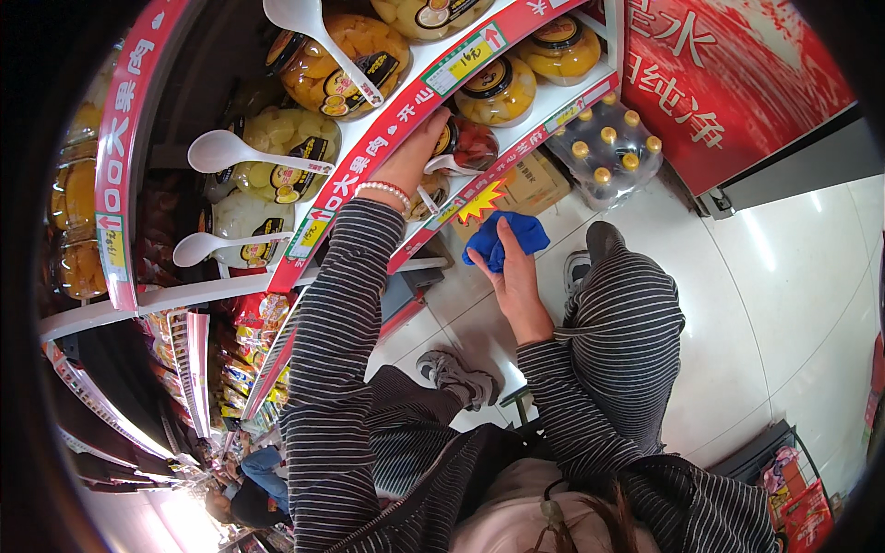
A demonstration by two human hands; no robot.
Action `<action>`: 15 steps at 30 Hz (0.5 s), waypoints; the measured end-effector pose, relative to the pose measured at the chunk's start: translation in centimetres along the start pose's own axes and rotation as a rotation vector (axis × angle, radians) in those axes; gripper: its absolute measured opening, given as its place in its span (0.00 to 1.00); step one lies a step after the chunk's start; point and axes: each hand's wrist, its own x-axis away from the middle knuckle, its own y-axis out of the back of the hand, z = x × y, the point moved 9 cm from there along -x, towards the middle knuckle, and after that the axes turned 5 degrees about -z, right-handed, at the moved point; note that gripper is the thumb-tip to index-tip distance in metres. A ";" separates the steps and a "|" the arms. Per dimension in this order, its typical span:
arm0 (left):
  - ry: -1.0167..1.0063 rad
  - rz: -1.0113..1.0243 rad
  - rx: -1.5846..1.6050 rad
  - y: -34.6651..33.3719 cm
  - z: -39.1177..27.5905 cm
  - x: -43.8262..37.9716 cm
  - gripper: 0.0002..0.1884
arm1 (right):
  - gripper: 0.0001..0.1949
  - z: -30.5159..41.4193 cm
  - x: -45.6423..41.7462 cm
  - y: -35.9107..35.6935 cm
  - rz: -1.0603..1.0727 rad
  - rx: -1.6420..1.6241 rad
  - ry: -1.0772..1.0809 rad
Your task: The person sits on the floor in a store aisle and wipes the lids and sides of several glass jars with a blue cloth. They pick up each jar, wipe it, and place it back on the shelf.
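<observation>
My left hand (pixel 413 153) reaches past the red shelf edge (pixel 384 135) into the lower shelf, beside a glass jar of red fruit (pixel 478 142) with a dark lid. Its fingers are mostly hidden, so whether it grips the jar is unclear. My right hand (pixel 520 294) is shut on a crumpled blue cloth (pixel 510 242), held over the floor in front of the shelf. Two jars of yellow fruit, one nearer (pixel 503 90) and one farther (pixel 561 52), stand farther along that lower shelf. A white plastic spoon (pixel 449 164) lies against the red fruit jar.
Jars of orange fruit (pixel 346 59) and pale green fruit (pixel 287 148) fill the shelf above, with white spoons (pixel 225 153) sticking out. A cardboard box (pixel 534 185) and shrink-wrapped bottles (pixel 608 155) stand on the tiled floor. Another person (pixel 259 484) is low in the aisle.
</observation>
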 end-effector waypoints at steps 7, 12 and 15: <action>0.094 0.053 0.282 -1.5 0.8 0.2 0.35 | 0.15 -0.1 -0.1 0.2 -0.009 -0.003 -0.007; 0.165 0.179 0.562 -2.5 0.6 0.5 0.49 | 0.16 -0.2 0.1 0.1 -0.010 -0.016 -0.021; 0.167 0.168 0.519 -2.5 0.7 0.5 0.44 | 0.16 -0.4 0.0 0.3 -0.015 -0.015 -0.026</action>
